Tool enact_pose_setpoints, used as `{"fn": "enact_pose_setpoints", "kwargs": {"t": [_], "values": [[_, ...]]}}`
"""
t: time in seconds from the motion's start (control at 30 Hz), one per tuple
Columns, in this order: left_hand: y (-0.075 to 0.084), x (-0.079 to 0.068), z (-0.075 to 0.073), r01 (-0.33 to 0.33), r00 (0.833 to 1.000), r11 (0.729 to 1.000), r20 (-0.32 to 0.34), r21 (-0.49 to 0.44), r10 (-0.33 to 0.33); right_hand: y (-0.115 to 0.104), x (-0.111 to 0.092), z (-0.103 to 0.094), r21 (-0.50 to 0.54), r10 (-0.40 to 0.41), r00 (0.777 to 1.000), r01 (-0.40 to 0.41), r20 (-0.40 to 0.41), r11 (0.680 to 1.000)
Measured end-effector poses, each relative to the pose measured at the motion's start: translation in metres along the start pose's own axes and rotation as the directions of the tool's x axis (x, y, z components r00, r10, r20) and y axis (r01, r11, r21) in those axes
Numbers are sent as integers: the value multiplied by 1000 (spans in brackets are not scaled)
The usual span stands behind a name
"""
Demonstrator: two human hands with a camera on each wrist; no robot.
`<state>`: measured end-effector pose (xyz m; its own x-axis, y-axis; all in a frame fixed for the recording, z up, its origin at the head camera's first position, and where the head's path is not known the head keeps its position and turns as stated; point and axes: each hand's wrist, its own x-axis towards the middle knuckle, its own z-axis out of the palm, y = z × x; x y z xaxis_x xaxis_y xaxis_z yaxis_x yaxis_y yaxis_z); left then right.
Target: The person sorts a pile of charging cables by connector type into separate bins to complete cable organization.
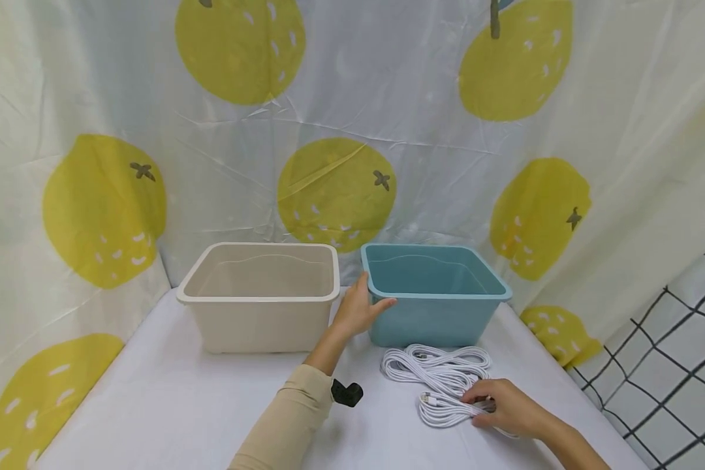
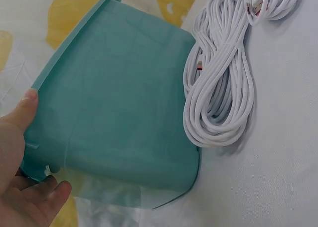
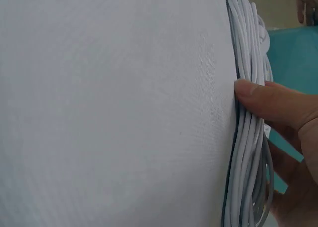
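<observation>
A blue-green plastic bin [image 1: 437, 320] stands upright on the white-covered table. My left hand [image 1: 355, 310] holds its left end, thumb at the front rim and fingers at the side; in the left wrist view the thumb [image 2: 27, 108] lies along the rim. In front of the bin lies a coiled white cable [image 1: 408, 365], and a second coiled white cable [image 1: 440, 412] overlaps it nearer to me. My right hand [image 1: 508, 408] pinches the right end of the nearer coil. The right wrist view has the thumb [image 3: 256, 95] across the cable's strands [image 3: 243, 152].
To the left of the blue-green bin stands a beige bin [image 1: 264, 326], its inside bare where it shows. A curtain [image 1: 429, 176] with yellow fruit prints hangs behind both. Black wire grid [image 1: 664, 349] runs along the right side. A black object [image 1: 347, 393] is at my left wrist.
</observation>
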<state>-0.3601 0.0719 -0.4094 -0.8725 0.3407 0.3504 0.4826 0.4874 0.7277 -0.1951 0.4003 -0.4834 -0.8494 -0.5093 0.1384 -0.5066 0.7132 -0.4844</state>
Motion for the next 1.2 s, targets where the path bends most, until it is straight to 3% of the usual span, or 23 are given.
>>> {"fn": "enact_pose_setpoints", "kwargs": {"t": [0.17,0.37,0.6,0.8,0.97,1.2], "values": [[1,1,-1,19,1000,1000,15,22,-19,1,5,1,-22,-75,996,74,-39,997],[3,1,-3,27,999,999,40,36,-29,5,6,-4,30,-141,988,143,-66,989],[4,4,-7,44,998,996,35,73,-46,-3,14,-25,82,-88,994,92,-58,992],[4,7,-7,43,999,998,21,54,-44,-16,25,-48,46,-29,998,32,-64,998],[3,6,-8,56,998,998,3,-11,-56,-25,34,-58,0,0,997,0,-77,1000],[-4,3,-4,65,998,980,-13,-189,-69,-36,41,-75,-52,-23,993,18,-112,999]]}}
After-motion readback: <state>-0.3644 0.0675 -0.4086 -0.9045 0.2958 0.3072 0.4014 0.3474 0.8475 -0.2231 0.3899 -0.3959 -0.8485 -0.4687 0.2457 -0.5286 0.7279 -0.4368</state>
